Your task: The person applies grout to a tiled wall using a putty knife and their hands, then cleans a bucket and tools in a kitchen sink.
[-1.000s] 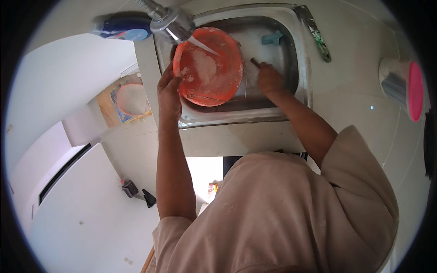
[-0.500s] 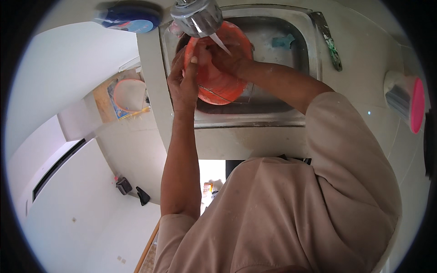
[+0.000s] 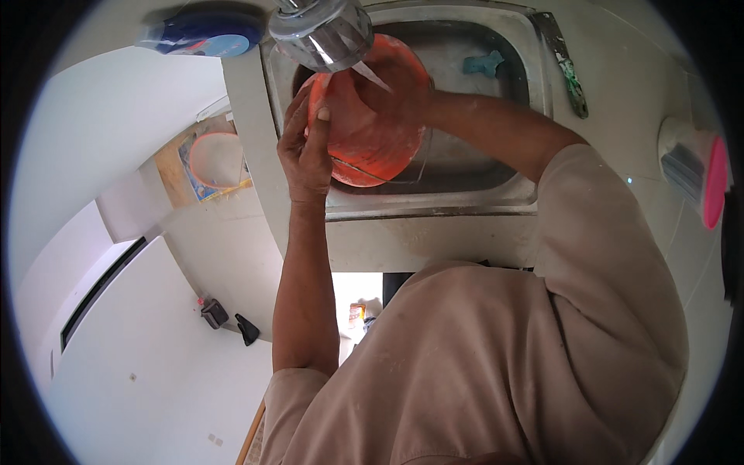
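Note:
An orange bucket (image 3: 380, 164) is tilted in the metal sink (image 3: 434, 208), its inside smeared with whitish residue and its thin wire handle hanging at the near side. My left hand (image 3: 308, 151) grips the left rim, thumb on the inner side and fingers around the outside. Inside the bucket is my right hand (image 3: 397, 101), against the inner wall; its fingers are blurred and mostly hidden, so I cannot tell whether they hold anything. A chrome faucet (image 3: 322, 37) overhangs the bucket's far left, and a stream of water runs from it into the bucket.
A turquoise scrap (image 3: 483, 63) lies in the sink's far right. Right of the sink rests a paint-stained scraper (image 3: 570, 74). A blue bottle (image 3: 205, 35) lies at the far left, a pink-rimmed container (image 3: 713, 182) at the right. Another bucket (image 3: 218, 160) is on the floor to the left.
The bucket has turned slightly, and its near edge sits a little lower in the picture. My right hand has shifted inside it; my left hand keeps its grip on the rim.

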`<state>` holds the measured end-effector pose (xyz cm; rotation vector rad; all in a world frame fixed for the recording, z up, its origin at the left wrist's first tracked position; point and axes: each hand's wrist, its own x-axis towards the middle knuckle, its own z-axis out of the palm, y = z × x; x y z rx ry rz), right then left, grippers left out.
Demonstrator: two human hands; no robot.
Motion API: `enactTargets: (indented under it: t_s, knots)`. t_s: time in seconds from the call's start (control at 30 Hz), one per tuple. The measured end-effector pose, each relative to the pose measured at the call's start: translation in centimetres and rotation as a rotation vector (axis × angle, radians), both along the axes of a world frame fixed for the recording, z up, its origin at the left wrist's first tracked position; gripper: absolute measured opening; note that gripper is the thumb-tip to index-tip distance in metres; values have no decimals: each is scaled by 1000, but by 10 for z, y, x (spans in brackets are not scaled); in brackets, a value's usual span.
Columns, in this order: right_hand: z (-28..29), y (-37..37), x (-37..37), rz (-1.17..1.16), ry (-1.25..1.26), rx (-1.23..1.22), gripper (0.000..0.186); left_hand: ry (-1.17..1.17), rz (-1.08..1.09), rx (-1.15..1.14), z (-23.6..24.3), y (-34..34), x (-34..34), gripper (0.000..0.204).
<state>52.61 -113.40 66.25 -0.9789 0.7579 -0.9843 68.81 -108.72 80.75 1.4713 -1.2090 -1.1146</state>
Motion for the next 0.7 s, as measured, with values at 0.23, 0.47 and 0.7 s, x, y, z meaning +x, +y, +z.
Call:
enactTargets:
  t_s: [0.23, 0.47, 0.7]
  knots:
    - [-66, 21, 29, -199, 231, -657, 29, 78, 14, 37, -3, -15, -8, 36]
    - [32, 2, 84, -187, 493, 292, 28, 120, 22, 81, 0, -14, -5, 35]
    - [46, 0, 67, -2, -7, 288, 31, 102, 5, 110, 0, -10, 8, 44]
